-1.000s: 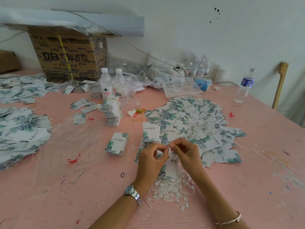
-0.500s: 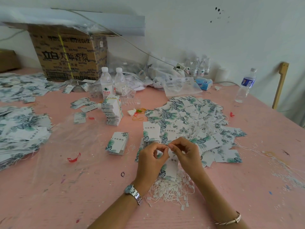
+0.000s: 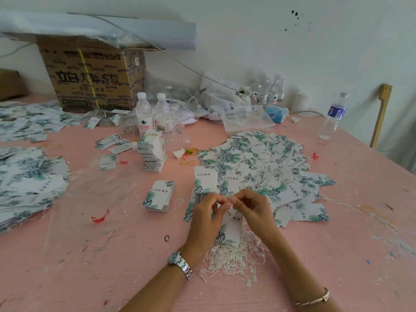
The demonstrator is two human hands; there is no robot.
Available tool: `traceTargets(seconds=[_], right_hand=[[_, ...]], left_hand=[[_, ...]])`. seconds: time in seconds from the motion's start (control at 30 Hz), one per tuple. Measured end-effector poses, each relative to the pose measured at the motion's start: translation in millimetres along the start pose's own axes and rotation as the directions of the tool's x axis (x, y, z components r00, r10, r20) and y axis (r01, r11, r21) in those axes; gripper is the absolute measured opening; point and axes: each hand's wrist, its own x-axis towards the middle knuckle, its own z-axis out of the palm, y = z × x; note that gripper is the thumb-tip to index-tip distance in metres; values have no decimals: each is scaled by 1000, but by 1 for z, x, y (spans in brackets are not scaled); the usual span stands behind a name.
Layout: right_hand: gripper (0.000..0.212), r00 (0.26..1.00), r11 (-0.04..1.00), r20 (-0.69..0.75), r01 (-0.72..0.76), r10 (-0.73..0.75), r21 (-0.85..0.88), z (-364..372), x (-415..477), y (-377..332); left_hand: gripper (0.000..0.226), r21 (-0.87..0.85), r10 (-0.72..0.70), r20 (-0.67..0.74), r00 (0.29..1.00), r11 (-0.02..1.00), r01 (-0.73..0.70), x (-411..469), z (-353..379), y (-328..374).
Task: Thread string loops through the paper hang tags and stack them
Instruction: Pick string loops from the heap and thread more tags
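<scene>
Left hand (image 3: 206, 220) and right hand (image 3: 255, 210) both pinch the top of one hang tag (image 3: 233, 231), just above one tangle of string loops (image 3: 231, 260). Left stand two stacks: low stack (image 3: 159, 195), farther banded stack (image 3: 153, 155). Far right spreads one tag heap (image 3: 258, 161).

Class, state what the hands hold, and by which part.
Left hand and right hand pinch one hang tag at its top edge, the rest hanging below.

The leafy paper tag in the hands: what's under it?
A heap of white string loops on the pink table. The white leaf-printed paper tag, left hand and right hand cover its far part.
</scene>
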Motion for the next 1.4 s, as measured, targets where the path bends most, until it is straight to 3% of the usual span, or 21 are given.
traceTargets(seconds=[0.23,0.43,0.7,0.9,1.03,1.17,1.4], right_hand=[[17,999,1000,29,16,-16,19,0,-3,-2],[15,997,998,63,31,-34,53,1,-4,-3],[14,997,999,70,14,-17,42,1,-3,-1],[21,998,999,64,19,-21,37,-3,-2,0],[23,999,995,40,-16,12,95,-3,-3,0],[34,995,972,39,-101,95,213,-2,-4,-3],[23,978,916,78,-210,194,343,-6,-4,-11]], left_hand=[[6,23,39,8,999,999,-39,-2,-2,-1],[30,36,80,-9,997,996,-80,-1,-4,3],[32,55,77,-11,997,996,-77,-2,-4,3],[21,76,51,-5,999,996,-50,-1,-3,4],[8,58,34,-29,999,998,-32,-1,-2,2],[13,-4,7,-85,996,1000,-8,0,-3,5],[25,-12,-11,-31,999,1000,11,1,-4,7]])
